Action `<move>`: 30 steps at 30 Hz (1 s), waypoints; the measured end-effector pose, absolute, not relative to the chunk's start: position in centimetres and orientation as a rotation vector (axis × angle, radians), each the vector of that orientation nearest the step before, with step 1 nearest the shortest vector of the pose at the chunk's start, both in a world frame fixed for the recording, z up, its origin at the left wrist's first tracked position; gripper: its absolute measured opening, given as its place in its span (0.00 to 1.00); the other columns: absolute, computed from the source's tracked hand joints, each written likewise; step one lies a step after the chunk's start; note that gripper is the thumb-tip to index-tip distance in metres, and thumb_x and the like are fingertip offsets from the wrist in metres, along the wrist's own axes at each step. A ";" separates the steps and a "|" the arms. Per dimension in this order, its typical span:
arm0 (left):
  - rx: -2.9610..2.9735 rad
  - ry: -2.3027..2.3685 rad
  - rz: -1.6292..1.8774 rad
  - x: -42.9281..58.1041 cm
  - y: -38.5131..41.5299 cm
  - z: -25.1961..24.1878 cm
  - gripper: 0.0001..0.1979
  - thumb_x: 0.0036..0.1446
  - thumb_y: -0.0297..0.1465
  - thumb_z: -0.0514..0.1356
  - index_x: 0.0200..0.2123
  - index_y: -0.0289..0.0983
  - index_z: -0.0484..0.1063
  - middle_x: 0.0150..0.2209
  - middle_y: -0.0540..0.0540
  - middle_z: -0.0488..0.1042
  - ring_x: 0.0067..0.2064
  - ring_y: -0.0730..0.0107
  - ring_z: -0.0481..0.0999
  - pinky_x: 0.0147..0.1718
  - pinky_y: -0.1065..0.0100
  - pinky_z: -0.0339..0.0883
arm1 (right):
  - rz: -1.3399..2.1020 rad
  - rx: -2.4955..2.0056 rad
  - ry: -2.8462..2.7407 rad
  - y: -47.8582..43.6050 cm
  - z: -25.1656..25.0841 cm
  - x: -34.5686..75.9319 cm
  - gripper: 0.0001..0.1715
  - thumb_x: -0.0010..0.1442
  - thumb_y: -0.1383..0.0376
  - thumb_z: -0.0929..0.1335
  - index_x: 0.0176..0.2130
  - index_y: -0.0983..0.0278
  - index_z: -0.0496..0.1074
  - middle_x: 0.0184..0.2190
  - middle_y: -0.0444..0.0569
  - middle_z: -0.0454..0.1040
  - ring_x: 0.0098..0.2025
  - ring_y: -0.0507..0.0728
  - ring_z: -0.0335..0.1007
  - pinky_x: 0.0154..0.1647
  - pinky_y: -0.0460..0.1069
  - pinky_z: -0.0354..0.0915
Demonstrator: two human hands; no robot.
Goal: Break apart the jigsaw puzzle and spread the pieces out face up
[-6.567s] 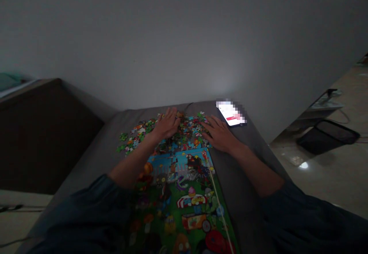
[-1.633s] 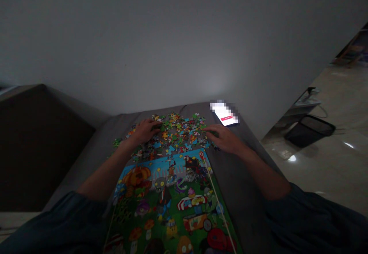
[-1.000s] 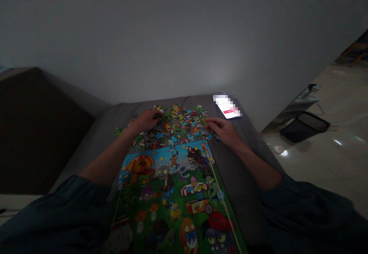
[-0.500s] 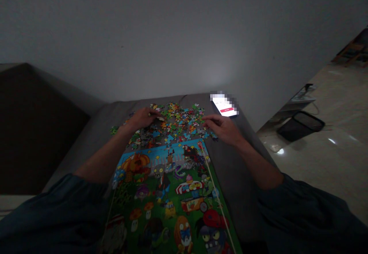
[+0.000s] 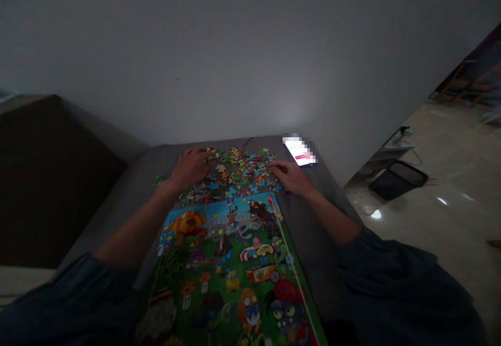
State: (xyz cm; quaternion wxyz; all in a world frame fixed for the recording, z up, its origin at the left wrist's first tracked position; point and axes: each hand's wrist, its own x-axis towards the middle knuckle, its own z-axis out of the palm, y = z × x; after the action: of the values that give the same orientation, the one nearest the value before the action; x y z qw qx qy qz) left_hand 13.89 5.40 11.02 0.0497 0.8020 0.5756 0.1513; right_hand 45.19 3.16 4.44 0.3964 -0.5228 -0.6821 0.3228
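Note:
Many small jigsaw pieces (image 5: 233, 171) lie spread on a grey cloth surface, between and around my hands. My left hand (image 5: 192, 167) rests over the left part of the pile, fingers spread, palm down, with pieces beside its fingertips. At the right edge of the pile is my right hand (image 5: 290, 175), its thumb and forefinger pressed together; whatever they hold is too small to make out. Nearer to me lies a colourful cartoon picture board (image 5: 235, 252), with zombies, mushrooms and a pumpkin on it.
A lit phone (image 5: 299, 151) lies behind my right hand, near the pale wall (image 5: 235, 64). A dark box-like shape (image 5: 55, 179) stands at the left. On the shiny floor at the right is a black mesh basket (image 5: 397, 180).
The view has shifted slightly. My left hand has moved back to the left over the pieces, its fingers more spread, and a pale piece formerly by its fingertips now shows among the others.

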 end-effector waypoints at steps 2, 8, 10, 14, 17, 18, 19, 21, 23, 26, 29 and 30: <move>2.476 1.557 0.510 16.6 1.5 12.0 0.11 0.74 0.33 0.59 0.54 0.36 0.78 0.56 0.38 0.79 0.60 0.52 0.77 0.64 0.47 0.70 | 0.764 -1.375 -1.728 4.6 5.1 43.6 0.14 0.72 0.66 0.66 0.49 0.64 0.82 0.40 0.50 0.84 0.38 0.55 0.79 0.44 0.53 0.75; 2.348 0.858 0.631 24.2 -10.1 12.5 0.24 0.64 0.47 0.70 0.57 0.41 0.75 0.56 0.40 0.80 0.55 0.54 0.80 0.55 0.53 0.75 | 0.640 -1.490 -1.786 8.9 7.6 36.4 0.23 0.72 0.56 0.71 0.61 0.63 0.73 0.60 0.55 0.75 0.55 0.62 0.77 0.55 0.62 0.76; 2.214 0.896 0.670 24.6 -11.4 12.0 0.25 0.58 0.46 0.74 0.52 0.39 0.75 0.49 0.40 0.81 0.48 0.53 0.80 0.47 0.54 0.75 | 0.606 -1.520 -1.807 9.5 7.9 34.3 0.23 0.72 0.56 0.71 0.61 0.62 0.73 0.60 0.55 0.75 0.55 0.62 0.77 0.55 0.62 0.76; 2.042 0.972 0.703 22.9 -10.8 11.0 0.15 0.57 0.37 0.74 0.42 0.40 0.74 0.39 0.46 0.80 0.38 0.60 0.77 0.36 0.60 0.69 | 0.567 -1.573 -1.855 9.7 8.0 31.4 0.23 0.72 0.56 0.71 0.61 0.62 0.73 0.60 0.55 0.75 0.55 0.62 0.77 0.55 0.62 0.76; 2.024 0.975 0.752 21.5 -9.9 10.6 0.08 0.60 0.31 0.71 0.35 0.40 0.74 0.35 0.48 0.79 0.37 0.63 0.77 0.36 0.62 0.66 | 0.555 -1.598 -1.900 9.4 7.9 30.1 0.22 0.72 0.56 0.71 0.61 0.62 0.73 0.60 0.55 0.75 0.55 0.62 0.77 0.55 0.61 0.76; 2.016 0.974 0.763 21.3 -9.8 10.5 0.08 0.62 0.30 0.70 0.33 0.39 0.74 0.33 0.48 0.79 0.37 0.64 0.77 0.36 0.62 0.65 | 0.551 -1.603 -1.918 9.3 7.8 29.9 0.22 0.72 0.56 0.71 0.61 0.62 0.73 0.60 0.55 0.75 0.55 0.62 0.77 0.55 0.61 0.76; 2.008 0.970 0.771 21.1 -9.8 10.4 0.08 0.63 0.29 0.68 0.32 0.39 0.73 0.32 0.49 0.79 0.36 0.65 0.77 0.36 0.63 0.64 | 0.546 -1.606 -1.935 9.3 7.8 29.7 0.22 0.72 0.56 0.71 0.61 0.62 0.73 0.60 0.55 0.75 0.55 0.62 0.77 0.55 0.61 0.76; 1.995 0.955 0.780 20.8 -9.9 10.2 0.09 0.65 0.29 0.67 0.31 0.39 0.74 0.31 0.49 0.79 0.35 0.66 0.77 0.35 0.64 0.64 | 0.531 -1.616 -1.967 9.2 7.7 29.5 0.22 0.72 0.56 0.71 0.61 0.62 0.73 0.60 0.55 0.75 0.55 0.62 0.77 0.55 0.62 0.76; 1.989 0.940 0.792 20.6 -10.2 10.2 0.07 0.66 0.31 0.67 0.33 0.39 0.75 0.32 0.49 0.79 0.35 0.66 0.77 0.34 0.64 0.64 | 0.507 -1.633 -1.995 9.4 7.6 29.6 0.22 0.72 0.56 0.71 0.61 0.62 0.73 0.60 0.55 0.75 0.55 0.62 0.77 0.55 0.62 0.76; 2.007 0.918 0.802 20.2 -10.7 10.2 0.09 0.64 0.38 0.70 0.38 0.40 0.77 0.36 0.48 0.80 0.35 0.64 0.76 0.34 0.63 0.64 | 0.461 -1.662 -2.040 9.7 7.6 29.9 0.22 0.72 0.56 0.71 0.61 0.62 0.73 0.60 0.55 0.75 0.55 0.62 0.77 0.55 0.62 0.76; 2.079 0.850 0.765 19.9 -11.1 10.3 0.13 0.63 0.43 0.71 0.39 0.41 0.77 0.40 0.46 0.80 0.36 0.64 0.75 0.34 0.63 0.63 | 0.438 -1.654 -2.127 9.7 7.2 29.6 0.22 0.73 0.56 0.71 0.61 0.62 0.73 0.60 0.55 0.75 0.55 0.62 0.77 0.55 0.61 0.76; 2.086 0.823 0.755 19.9 -11.2 10.3 0.13 0.64 0.44 0.70 0.39 0.41 0.77 0.41 0.46 0.80 0.36 0.65 0.76 0.34 0.63 0.63 | 0.441 -1.643 -2.166 9.7 7.0 29.4 0.22 0.73 0.56 0.71 0.61 0.62 0.73 0.60 0.55 0.75 0.55 0.62 0.77 0.55 0.61 0.76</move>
State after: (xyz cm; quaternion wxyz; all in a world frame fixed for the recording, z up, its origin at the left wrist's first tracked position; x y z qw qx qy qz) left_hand 19.87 -11.16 10.28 0.3784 0.8161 0.3219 0.2953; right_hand 29.41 9.65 7.01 0.1925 -0.5852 -0.7719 0.1571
